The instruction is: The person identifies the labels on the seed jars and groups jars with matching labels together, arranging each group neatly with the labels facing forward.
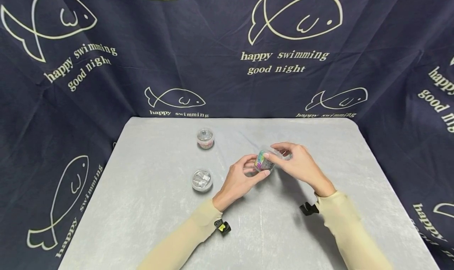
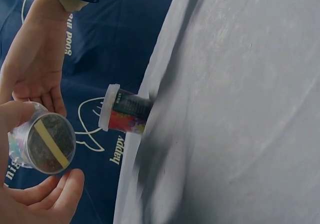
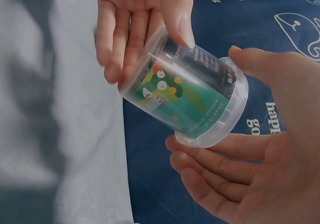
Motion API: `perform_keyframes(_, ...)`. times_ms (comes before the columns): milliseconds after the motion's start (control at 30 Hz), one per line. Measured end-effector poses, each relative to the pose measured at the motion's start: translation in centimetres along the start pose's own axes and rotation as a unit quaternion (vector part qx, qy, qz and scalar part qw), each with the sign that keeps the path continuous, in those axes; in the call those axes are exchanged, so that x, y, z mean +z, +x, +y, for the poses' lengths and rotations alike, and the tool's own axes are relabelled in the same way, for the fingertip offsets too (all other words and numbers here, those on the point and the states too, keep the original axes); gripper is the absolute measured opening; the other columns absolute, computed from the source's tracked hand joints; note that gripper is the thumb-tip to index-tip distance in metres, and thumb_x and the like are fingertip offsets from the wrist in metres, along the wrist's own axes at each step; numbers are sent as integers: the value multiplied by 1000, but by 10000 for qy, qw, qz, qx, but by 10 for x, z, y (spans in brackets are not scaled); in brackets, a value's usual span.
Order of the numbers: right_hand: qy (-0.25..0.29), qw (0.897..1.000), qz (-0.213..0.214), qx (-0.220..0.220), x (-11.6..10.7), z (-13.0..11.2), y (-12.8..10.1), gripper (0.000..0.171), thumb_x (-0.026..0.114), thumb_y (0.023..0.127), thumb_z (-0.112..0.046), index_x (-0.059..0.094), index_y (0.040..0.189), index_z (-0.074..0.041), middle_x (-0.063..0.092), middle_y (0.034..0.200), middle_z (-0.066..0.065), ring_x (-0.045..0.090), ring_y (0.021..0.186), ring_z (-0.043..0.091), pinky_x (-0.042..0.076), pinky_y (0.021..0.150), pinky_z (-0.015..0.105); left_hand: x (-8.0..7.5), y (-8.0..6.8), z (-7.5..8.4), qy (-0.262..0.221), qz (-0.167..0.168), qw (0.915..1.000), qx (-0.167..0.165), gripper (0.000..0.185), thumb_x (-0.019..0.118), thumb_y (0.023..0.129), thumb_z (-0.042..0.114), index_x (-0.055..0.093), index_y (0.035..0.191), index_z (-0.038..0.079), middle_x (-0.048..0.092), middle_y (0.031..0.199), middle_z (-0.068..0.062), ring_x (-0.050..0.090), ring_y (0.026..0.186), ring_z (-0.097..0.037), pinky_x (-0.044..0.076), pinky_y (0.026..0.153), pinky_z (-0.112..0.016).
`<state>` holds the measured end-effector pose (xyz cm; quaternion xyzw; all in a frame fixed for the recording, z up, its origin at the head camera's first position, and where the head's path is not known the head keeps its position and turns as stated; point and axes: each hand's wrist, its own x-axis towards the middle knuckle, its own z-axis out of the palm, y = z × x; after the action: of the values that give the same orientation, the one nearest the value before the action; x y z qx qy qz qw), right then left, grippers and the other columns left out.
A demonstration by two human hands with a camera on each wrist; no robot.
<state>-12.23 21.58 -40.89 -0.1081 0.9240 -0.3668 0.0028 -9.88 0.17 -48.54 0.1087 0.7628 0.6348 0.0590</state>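
A small clear plastic tub (image 1: 262,161) with a wide lid and a colourful printed label is tilted between both hands, above the table. My left hand (image 1: 241,178) holds its base end, thumb against the side and fingers around behind. At the lid end, my right hand (image 1: 298,162) grips with thumb and fingers on opposite sides. The right wrist view shows the tub's green and dark label (image 3: 172,99). In the left wrist view, its round end (image 2: 51,143) shows a dark disc with a yellow strip.
On the grey table (image 1: 149,222), two similar tubs stand left of the hands: a far tub (image 1: 205,139) and a nearer tub (image 1: 202,180). A tub with a red label (image 2: 131,120) stands near the edge seen in the left wrist view. A dark fish-print curtain (image 1: 227,65) hangs behind.
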Motion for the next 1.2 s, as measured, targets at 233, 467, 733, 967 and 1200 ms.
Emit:
perform_keyframes(233, -129, 9998, 126, 30, 5, -2, -1, 59, 77, 95, -58, 77, 130, -10, 78, 121, 6, 69, 105, 28, 57, 89, 50, 3, 0, 1, 98, 160, 9998, 114, 67, 88, 89, 45, 63, 143, 16, 76, 125, -1, 76, 107, -14, 59, 101, -35)
perform_keyframes(467, -206, 9997, 103, -20, 5, -4, -2, 60, 77, 96, -56, 76, 131, -8, 77, 123, 8, 69, 105, 29, 56, 87, 48, 3, -1, 1, 158, 210, 9996, 83, 65, 89, 88, 45, 65, 141, 16, 76, 121, 1, 75, 104, -11, 60, 99, -35)
perform_keyframes(733, -178, 9998, -53, -73, 5, -2, -1, 57, 75, 97, -55, 76, 131, -11, 76, 126, 7, 68, 104, 28, 55, 87, 46, 2, -2, 0, 28, 161, 9999, 20, 63, 88, 89, 45, 67, 141, 17, 78, 116, 3, 76, 101, -8, 61, 92, -29)
perform_keyframes(967, 108, 9996, -240, -141, 4, 1, 0, 50, 76, 98, -51, 76, 131, -14, 76, 125, 5, 67, 104, 28, 55, 91, 50, 1, -3, 0, -364, -24, 9993, 7, 56, 85, 92, 39, 68, 139, 15, 78, 113, 2, 76, 99, -10, 63, 84, -28)
perform_keyframes(1200, 290, 9987, -370, -219, 2, 3, 2, 46, 76, 99, -45, 76, 131, -13, 77, 127, 9, 67, 106, 26, 55, 94, 53, 0, -3, 1, -717, -135, 9973, -39, 45, 82, 94, 32, 71, 133, 11, 80, 109, -2, 78, 97, -13, 63, 87, -29)
